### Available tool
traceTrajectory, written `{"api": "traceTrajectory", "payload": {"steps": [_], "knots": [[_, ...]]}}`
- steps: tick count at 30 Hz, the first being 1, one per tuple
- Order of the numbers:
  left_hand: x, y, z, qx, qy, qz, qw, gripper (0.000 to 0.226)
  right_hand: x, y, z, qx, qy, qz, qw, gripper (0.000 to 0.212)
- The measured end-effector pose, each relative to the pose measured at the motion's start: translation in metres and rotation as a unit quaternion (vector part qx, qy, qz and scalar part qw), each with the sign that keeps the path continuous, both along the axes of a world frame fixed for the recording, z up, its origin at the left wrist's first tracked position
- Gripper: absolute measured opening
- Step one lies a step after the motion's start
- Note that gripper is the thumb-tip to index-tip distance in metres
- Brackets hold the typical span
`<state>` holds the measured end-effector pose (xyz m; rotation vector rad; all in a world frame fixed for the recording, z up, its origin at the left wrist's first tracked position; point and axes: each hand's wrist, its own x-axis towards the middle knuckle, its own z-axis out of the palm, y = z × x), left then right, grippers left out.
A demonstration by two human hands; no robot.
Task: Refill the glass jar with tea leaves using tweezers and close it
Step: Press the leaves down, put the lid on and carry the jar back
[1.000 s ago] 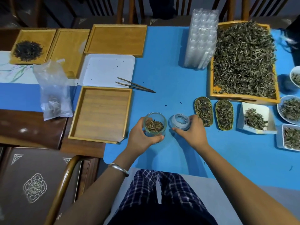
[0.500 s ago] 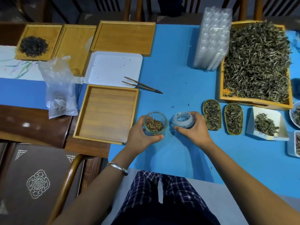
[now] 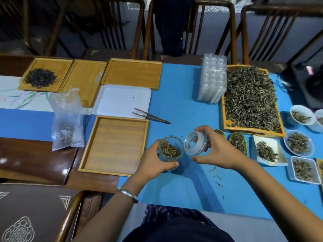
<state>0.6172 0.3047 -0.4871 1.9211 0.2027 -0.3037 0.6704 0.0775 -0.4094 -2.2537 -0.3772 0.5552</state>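
my left grip (image 3: 153, 161) is wrapped around the glass jar (image 3: 172, 148), thumb curled along its near side, fingers round the far side. the jar stands upright, its mouth uncovered, with a shallow layer of tea leaves (image 3: 169, 151) at the bottom. my right grip (image 3: 218, 151) clasps the frosted lid (image 3: 196, 143), held tilted with its hollow side turned toward the jar and lifted off the blue counter (image 3: 183, 102); the lid sits just beside the jar's rim, and i cannot tell whether the two touch. thumb below, fingers curled over the top.

the tweezers (image 3: 151, 116) lie on the counter beyond the jar, their handle end resting on the corner of a white tray (image 3: 122, 100), tips pointing right. a few stray leaves (image 3: 217, 179) are scattered on the counter near my right wrist. an empty wooden tray (image 3: 113, 145) sits just left of the jar. far right, a large tray of loose tea (image 3: 250, 100) is heaped full, with a stack of clear plastic cups (image 3: 212, 79) leaning against its left edge. small dishes of leaves (image 3: 298, 143) line the right side. a plastic bag (image 3: 67, 119) stands at left, and a silver bangle (image 3: 127, 194) circles my left wrist.
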Motion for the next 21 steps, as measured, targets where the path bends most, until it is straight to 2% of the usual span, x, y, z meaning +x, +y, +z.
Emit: {"api": "traceTrajectory", "payload": {"steps": [9, 14, 18, 21], "knots": [[-0.008, 0.0, 0.006, 0.009, -0.02, -0.044, 0.999, 0.069, -0.002, 0.029, 0.027, -0.138, -0.106, 0.124, 0.977, 0.088], [-0.013, 0.002, 0.007, 0.001, -0.02, -0.058, 0.998, 0.062, -0.005, 0.051, 0.031, -0.16, -0.113, 0.2, 0.96, 0.089], [-0.015, 0.004, 0.01, -0.011, -0.019, -0.054, 0.998, 0.059, -0.005, 0.062, 0.03, -0.199, -0.171, 0.253, 0.931, 0.091], [-0.017, 0.007, 0.008, -0.028, -0.012, -0.05, 0.998, 0.064, -0.002, 0.061, 0.031, -0.187, -0.157, 0.248, 0.937, 0.089]]}}
